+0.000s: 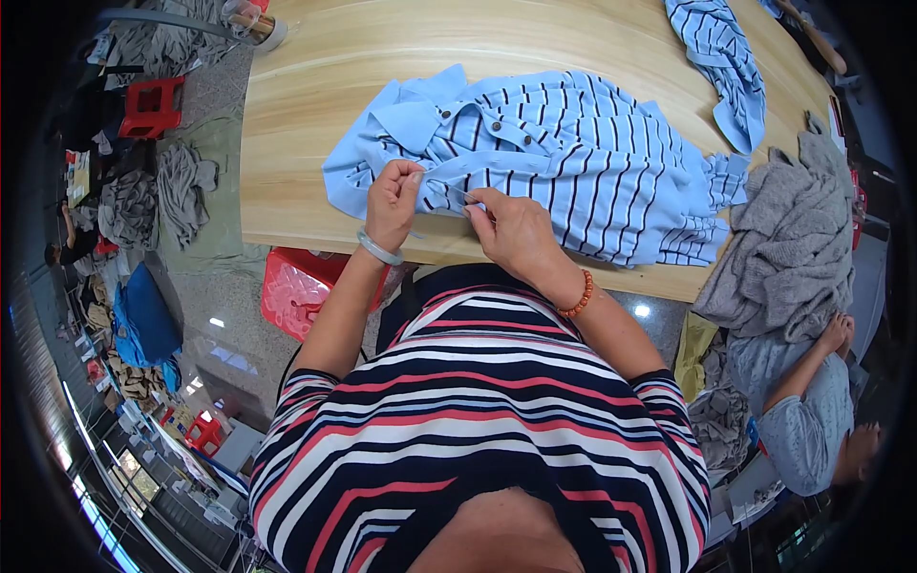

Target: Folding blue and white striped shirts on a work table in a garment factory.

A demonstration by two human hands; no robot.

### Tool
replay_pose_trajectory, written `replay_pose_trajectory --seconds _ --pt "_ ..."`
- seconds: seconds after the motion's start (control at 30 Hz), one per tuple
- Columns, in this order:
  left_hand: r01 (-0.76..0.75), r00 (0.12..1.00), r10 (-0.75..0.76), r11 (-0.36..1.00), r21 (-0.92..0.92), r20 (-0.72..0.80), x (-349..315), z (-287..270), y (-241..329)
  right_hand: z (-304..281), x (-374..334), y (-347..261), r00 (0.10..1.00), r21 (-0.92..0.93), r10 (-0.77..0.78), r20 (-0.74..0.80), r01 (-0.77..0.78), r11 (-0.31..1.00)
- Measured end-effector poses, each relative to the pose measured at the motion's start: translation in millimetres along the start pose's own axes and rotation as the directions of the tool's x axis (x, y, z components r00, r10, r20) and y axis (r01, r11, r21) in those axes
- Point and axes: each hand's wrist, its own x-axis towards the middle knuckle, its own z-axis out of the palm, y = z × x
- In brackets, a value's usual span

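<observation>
Evidently left fingers (pixel 411 176) and right fingers (pixel 484 198) each pinched closed over the striped blue shirt (pixel 611 181), anything held unclear.

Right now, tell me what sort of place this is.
Likely a garment workshop: a striped top lies on the table, grey knitwear is heaped at its right end, and more clothes lie at left.

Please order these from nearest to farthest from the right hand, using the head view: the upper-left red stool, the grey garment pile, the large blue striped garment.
1. Large blue striped garment: on the table, right at the right hand.
2. Grey garment pile: to the right, at the table's end.
3. Red stool: upper left, beyond the table.
</observation>
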Motion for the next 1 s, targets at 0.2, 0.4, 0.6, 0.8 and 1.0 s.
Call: replay_pose_trajectory --seconds 0.2,0.4,0.6,0.8,1.0 --pt "-0.023 1.0 0.021 0.99 0.136 0.015 -7 7 3 3 7 -6 0.999 -0.056 0.037 0.035 -0.035 0.998" --pt "0.03 0.996 -0.037 0.997 -0.076 -0.087 -7 13 -1 23 5 -5 0.993 -0.025 -0.038 -0.109 0.036 0.999" --pt "0.044 0.987 -0.075 0.977 -0.21 -0.143 -6 21 -7 34 17 1 0.994 0.023 0.055 -0.098 -0.053 0.998" --pt "0.072 0.992 -0.091 0.979 -0.189 -0.092 -13 21 -18 43 31 13 0.986 0.244 0.162 -0.041 -0.147 0.958" --pt "0.187 0.982 -0.187 0.982 -0.038 -0.019 -15 -8 -14 19 30 26 0.989 0.164 0.149 0.002 -0.148 0.975"
